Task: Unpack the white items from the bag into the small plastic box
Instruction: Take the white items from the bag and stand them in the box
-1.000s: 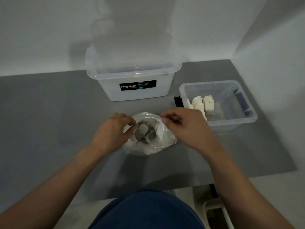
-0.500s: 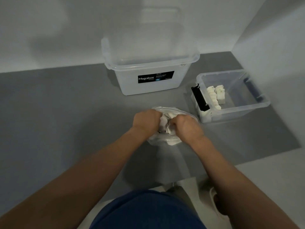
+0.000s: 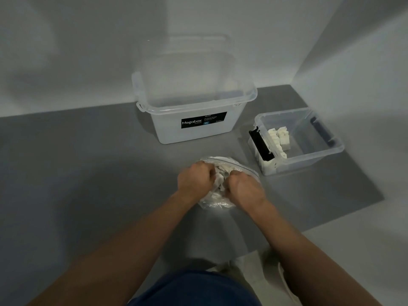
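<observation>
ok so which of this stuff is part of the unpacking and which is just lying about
In the job: left hand and right hand, gripping the clear plastic bag; white items in it; small plastic box, already part filled.
Lying about: Megabox storage box; grey mat.

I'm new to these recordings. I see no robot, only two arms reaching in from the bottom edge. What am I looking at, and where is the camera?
There is no machine here. A person works with bare hands, and the only camera sits on their head, looking forward and down, which is why the arms enter from below. The left hand and the right hand both have curled fingers gripping the open mouth of a clear bag that holds white items. The bag lies on a grey surface. To its right stands the small plastic box, with several unpacked items already inside. Behind the bag is a larger tub labelled Megabox.
</observation>
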